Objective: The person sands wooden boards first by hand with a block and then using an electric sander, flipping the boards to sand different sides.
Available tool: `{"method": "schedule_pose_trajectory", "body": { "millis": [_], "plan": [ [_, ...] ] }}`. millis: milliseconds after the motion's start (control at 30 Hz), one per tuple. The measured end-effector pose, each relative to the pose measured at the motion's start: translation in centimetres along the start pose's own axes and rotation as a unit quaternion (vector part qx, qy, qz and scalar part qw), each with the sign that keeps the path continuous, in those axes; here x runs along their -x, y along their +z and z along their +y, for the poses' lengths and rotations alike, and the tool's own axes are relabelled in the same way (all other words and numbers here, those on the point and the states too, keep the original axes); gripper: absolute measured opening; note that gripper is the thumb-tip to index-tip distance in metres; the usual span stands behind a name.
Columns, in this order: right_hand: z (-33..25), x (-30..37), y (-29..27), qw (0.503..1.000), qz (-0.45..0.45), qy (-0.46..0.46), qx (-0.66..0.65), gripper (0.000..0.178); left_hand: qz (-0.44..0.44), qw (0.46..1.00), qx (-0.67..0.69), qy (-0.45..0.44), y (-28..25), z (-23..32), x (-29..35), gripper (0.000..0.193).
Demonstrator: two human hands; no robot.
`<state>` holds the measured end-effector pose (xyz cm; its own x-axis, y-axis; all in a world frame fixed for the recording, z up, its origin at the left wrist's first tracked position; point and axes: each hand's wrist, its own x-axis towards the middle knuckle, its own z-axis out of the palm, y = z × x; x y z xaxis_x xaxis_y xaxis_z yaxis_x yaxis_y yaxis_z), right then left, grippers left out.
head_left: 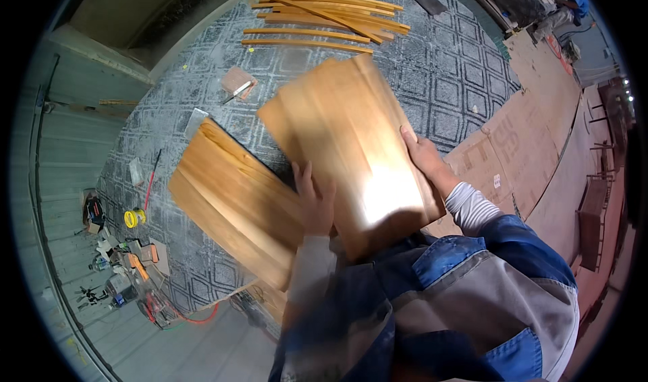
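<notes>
In front of me a glossy wooden panel (344, 132) is tilted up from the carpeted surface, a bright glare on its lower part. Wood edges show behind its top left, so there may be more than one panel. My right hand (425, 154) is closed on its right edge, fingers partly hidden. At the left edge my left hand (314, 198) grips it too, slightly blurred. A second wooden panel (233, 199) lies slantwise to the left, its near right corner behind my left forearm.
Several narrow wooden strips (324, 17) lie at the far side of the patterned carpet (439, 78). A sanding block-like pad (237, 83), a yellow tape roll (135, 217) and tools (138, 267) sit leftward. Cardboard (513, 145) spreads on the right; a person (574, 7) is far right.
</notes>
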<state>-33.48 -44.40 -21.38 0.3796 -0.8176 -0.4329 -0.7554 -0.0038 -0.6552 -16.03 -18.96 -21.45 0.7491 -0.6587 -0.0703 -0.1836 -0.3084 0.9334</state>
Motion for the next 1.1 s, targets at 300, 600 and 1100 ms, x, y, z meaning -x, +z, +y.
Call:
{"method": "schedule_pose_trajectory", "body": {
  "millis": [300, 600, 1100],
  "plan": [
    [2.0, -1.5, -1.8, 0.965, 0.028, 0.064, -0.252, 0.047, -0.064, 0.997, -0.041, -0.003, 5.2, -1.2, -2.7, 0.086],
    [10.8, -4.6, -14.7, 0.943, 0.132, 0.118, -0.283, 0.054, -0.23, 0.966, 0.081, 0.088, 11.0, 3.3, -1.4, 0.065],
    [16.3, -21.9, -30.7, 0.968, 0.221, 0.11, 0.038, 0.081, 0.252, 0.932, -0.227, -0.126, 10.7, 1.1, -9.5, 0.099]
  ]
}}
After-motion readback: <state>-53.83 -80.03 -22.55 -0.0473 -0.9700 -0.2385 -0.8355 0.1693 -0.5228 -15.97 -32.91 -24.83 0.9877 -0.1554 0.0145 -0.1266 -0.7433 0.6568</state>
